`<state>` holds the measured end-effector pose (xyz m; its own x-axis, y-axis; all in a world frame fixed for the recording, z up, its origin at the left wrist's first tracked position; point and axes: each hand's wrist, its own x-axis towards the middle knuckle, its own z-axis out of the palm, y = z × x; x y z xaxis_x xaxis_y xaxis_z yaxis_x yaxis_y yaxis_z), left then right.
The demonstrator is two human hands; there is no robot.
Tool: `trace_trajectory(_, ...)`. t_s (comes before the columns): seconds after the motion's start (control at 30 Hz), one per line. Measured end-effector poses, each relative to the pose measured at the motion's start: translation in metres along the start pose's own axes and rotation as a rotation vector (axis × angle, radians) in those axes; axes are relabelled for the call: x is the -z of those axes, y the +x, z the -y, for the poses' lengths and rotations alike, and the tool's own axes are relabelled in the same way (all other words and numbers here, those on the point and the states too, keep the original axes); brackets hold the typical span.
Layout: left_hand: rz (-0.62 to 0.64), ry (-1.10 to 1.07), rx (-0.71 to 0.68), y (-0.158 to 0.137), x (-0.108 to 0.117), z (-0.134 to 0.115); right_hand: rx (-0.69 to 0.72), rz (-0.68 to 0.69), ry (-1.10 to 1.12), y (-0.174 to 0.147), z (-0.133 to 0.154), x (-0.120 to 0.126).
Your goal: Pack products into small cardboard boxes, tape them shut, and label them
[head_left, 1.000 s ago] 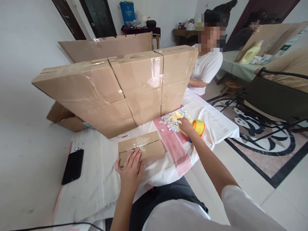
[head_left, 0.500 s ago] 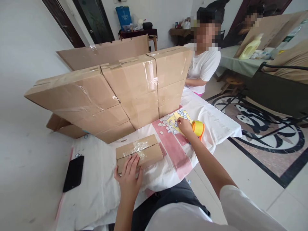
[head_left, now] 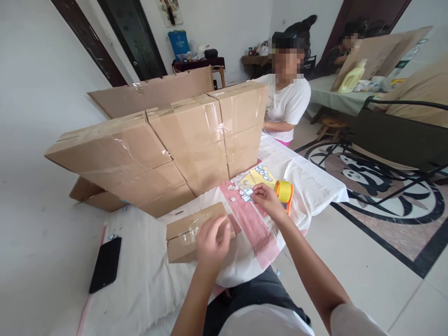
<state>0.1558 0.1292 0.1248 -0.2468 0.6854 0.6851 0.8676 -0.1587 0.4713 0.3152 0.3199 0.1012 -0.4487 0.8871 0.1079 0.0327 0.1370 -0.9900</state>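
Note:
My left hand [head_left: 213, 239] is raised over the right end of a small taped cardboard box [head_left: 185, 228]. Its fingers are loosely curled and apart from the thumb, with nothing seen in them. In my right hand [head_left: 268, 200], thumb and fingertips pinch a small white piece with a blue edge [head_left: 249, 192]. Around it lie several similar small pieces [head_left: 266, 173], some on a yellow sheet [head_left: 257, 178] and some on the pink-striped cloth. Just right of this hand stands a roll of yellow tape [head_left: 284, 190] with an orange part under it.
Large taped cardboard boxes [head_left: 196, 144] form a wall across the table. A black phone [head_left: 106, 265] lies on the white cloth [head_left: 143, 266] at left. Behind the wall sits another person [head_left: 290, 100] in a white top. A dark chair [head_left: 392, 135] stands at right.
My left hand has lifted off the small box and moved right, its fingers curling. My right hand has drawn back slightly from the yellow sheet, a small white piece now at its fingertips.

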Motion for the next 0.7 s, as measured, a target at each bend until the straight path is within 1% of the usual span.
trace_trajectory(0.07, 0.056, -0.053, -0.019, 0.024, -0.017, -0.012, 0.060, 0.055, 0.130, -0.019, 0.012, -0.006)
trace_trajectory(0.13, 0.124, -0.076, -0.024, 0.040, -0.030, -0.023, 0.116, 0.091, 0.182, -0.037, 0.024, -0.008)
trace_trajectory(0.2, 0.174, -0.093, -0.023, 0.046, -0.038, -0.030, 0.155, 0.106, 0.177, -0.053, 0.035, -0.007)
trace_trajectory(0.27, 0.197, -0.106, -0.031, 0.046, -0.042, -0.034, 0.178, 0.110, 0.147, -0.065, 0.043, -0.003)
trace_trajectory(0.37, 0.169, -0.115, -0.035, 0.040, -0.044, -0.036, 0.200, 0.099, 0.102, -0.075, 0.048, 0.004)
trace_trajectory(0.47, 0.141, -0.083, -0.106, 0.035, -0.042, -0.038, 0.202, 0.119, 0.119, -0.081, 0.048, 0.008)
trace_trajectory(0.57, 0.190, -0.058, -0.184, 0.032, -0.036, -0.040, 0.203, 0.177, 0.163, -0.086, 0.048, 0.008)
trace_trajectory(0.63, 0.222, -0.055, -0.198, 0.031, -0.031, -0.041, 0.208, 0.213, 0.161, -0.089, 0.049, 0.008)
trace_trajectory(0.7, 0.227, -0.036, -0.200, 0.030, -0.027, -0.043, 0.215, 0.237, 0.137, -0.092, 0.050, 0.007)
